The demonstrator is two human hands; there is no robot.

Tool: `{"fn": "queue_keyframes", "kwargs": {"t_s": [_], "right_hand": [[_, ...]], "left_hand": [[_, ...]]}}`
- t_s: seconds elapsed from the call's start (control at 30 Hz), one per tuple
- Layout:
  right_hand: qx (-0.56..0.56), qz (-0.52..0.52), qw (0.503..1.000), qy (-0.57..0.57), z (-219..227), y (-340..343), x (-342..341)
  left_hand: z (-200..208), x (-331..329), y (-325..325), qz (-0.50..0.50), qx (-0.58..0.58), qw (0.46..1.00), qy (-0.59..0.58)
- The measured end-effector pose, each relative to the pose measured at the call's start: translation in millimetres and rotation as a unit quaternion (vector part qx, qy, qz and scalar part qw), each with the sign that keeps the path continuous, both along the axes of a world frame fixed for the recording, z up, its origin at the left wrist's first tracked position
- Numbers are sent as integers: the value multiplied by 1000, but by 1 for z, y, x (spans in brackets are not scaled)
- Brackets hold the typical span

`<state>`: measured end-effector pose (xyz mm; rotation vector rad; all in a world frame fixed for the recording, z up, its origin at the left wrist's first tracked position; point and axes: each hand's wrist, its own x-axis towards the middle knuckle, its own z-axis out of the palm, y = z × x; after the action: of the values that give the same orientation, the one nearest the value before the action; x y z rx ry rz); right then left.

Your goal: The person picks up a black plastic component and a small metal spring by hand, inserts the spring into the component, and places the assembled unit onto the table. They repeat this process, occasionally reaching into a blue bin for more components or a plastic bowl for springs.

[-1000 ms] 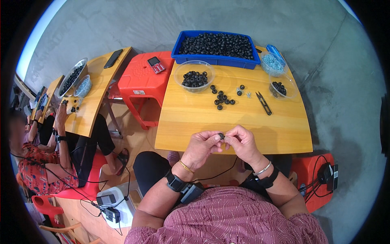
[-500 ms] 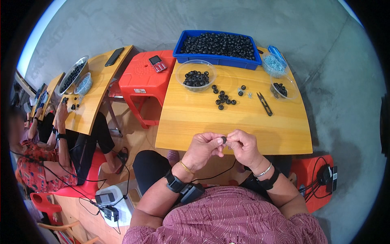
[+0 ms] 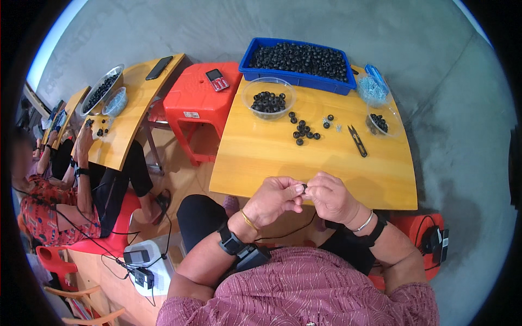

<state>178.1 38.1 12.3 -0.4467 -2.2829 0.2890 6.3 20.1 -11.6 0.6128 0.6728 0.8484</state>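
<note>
Just over the table's near edge, my left hand (image 3: 273, 200) pinches a small black bead (image 3: 304, 187) between thumb and fingertips. My right hand (image 3: 333, 199) is closed in a pinch right against the bead; whatever is between its fingertips is hidden. Ahead of my hands lies a loose group of black beads (image 3: 306, 132) with holes. Beyond it stands a clear round bowl (image 3: 253, 111) partly filled with more beads. Small black thread snips (image 3: 357, 141) lie to the right, next to a few tiny clear pieces (image 3: 338, 128).
A blue tray (image 3: 296, 80) heaped with black beads sits at the table's back. A container of light-blue pieces (image 3: 372, 89) and a small clear bowl (image 3: 392, 131) stand at the right. Left is a red stool (image 3: 190, 95) with a phone (image 3: 217, 80); another person works at a neighbouring table (image 3: 128, 117).
The view has shifted slightly. My right hand has turned and closed in over the bead, covering more of it; my left hand keeps its pinch. The things on the table lie as before.
</note>
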Motion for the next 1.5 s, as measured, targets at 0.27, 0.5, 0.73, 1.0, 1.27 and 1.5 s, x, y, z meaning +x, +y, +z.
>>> {"fn": "queue_keyframes", "kwargs": {"t_s": [0.27,0.5,0.73,1.0,1.27,1.5], "right_hand": [[-151,-27,985,81,-11,-4,-2],[-123,-73,987,75,-8,-10,-7],[-178,-63,980,63,-8,-7,-2],[-348,-88,929,88,-2,-13,0],[-405,-76,910,51,3,-10,1],[-141,-70,985,-73,10,-9,1]], "left_hand": [[-10,2,0,22,-18,995,-91],[-11,0,0,37,-42,992,-114],[-8,-2,-1,18,-25,993,-116],[-4,-2,0,9,2,996,-89],[-5,-2,0,28,-1,996,-83],[-8,-5,2,8,-4,997,-76]]}}
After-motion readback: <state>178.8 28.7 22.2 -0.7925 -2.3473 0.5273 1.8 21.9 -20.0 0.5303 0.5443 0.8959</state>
